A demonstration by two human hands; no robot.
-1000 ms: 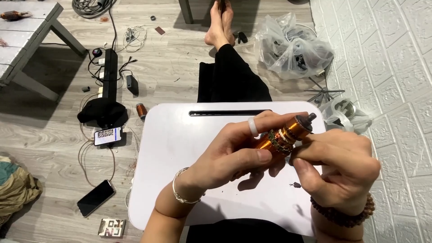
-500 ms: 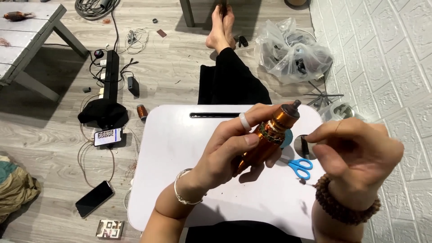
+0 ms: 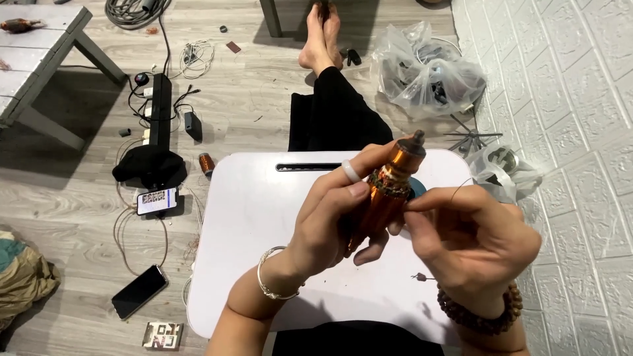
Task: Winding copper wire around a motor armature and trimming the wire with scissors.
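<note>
Head view shows my left hand [image 3: 336, 221] closed around the copper-wound motor armature [image 3: 386, 198], which I hold in the air above the white lap table [image 3: 250, 224]. The long axis of the armature is tilted: the dark shaft tip points up and away from me, toward the far right corner of the table, and the lower end is hidden inside my fingers. My right hand [image 3: 471, 247] is just beside the armature on its right, and its thumb and forefinger are pinched together at the winding, on a thin wire [image 3: 461, 188] I believe, which curves up from them. So the left hand carries the armature and the right hand meets it from the side, across the axis.
</note>
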